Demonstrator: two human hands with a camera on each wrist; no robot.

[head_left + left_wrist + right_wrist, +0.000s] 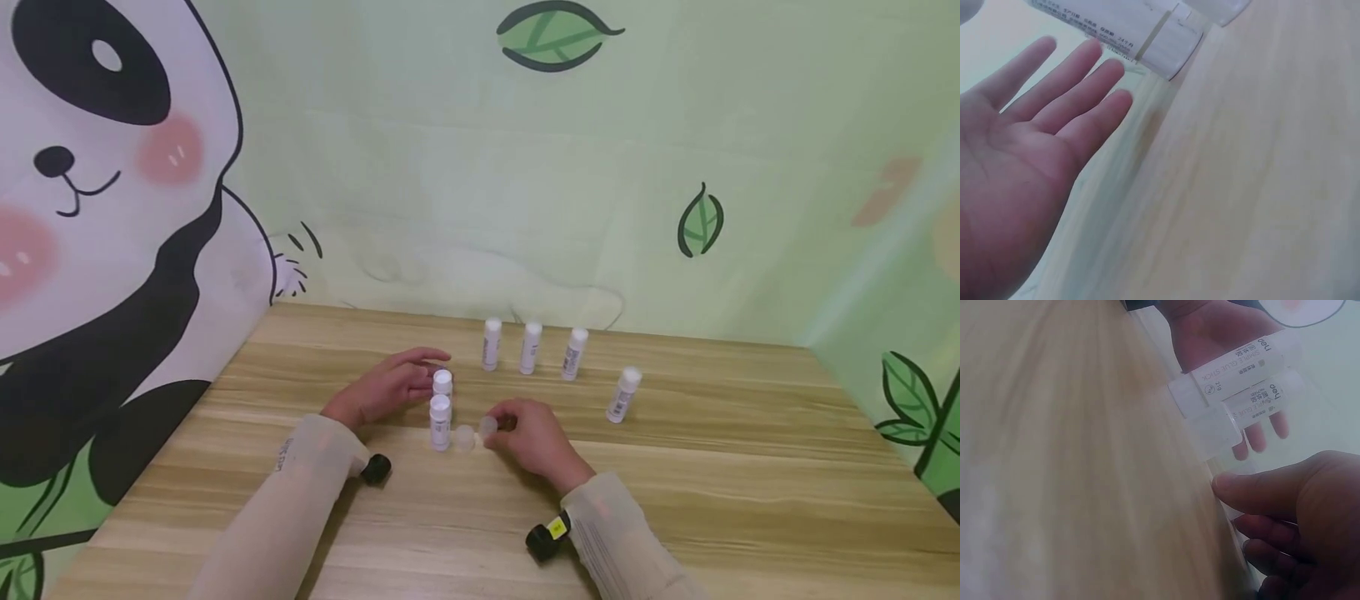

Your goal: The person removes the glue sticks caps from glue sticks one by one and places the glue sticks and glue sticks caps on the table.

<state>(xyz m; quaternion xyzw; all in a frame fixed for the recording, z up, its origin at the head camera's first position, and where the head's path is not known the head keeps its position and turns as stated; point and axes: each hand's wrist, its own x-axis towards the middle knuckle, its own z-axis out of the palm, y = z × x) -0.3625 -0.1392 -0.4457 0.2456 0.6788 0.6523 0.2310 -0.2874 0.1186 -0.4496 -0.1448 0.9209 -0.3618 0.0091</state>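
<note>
Two white glue sticks stand upright one behind the other in the middle of the table. Beside them my left hand has its fingers stretched out; in the left wrist view the palm is bare and the fingertips are right by a printed glue stick. A small translucent round piece stands to the right of the front stick. My right hand pinches another translucent round piece between thumb and curled fingers, a little further right.
Three more glue sticks stand in a row toward the back of the wooden table. Another single glue stick stands off to the right. A printed backdrop rises behind the table's back edge.
</note>
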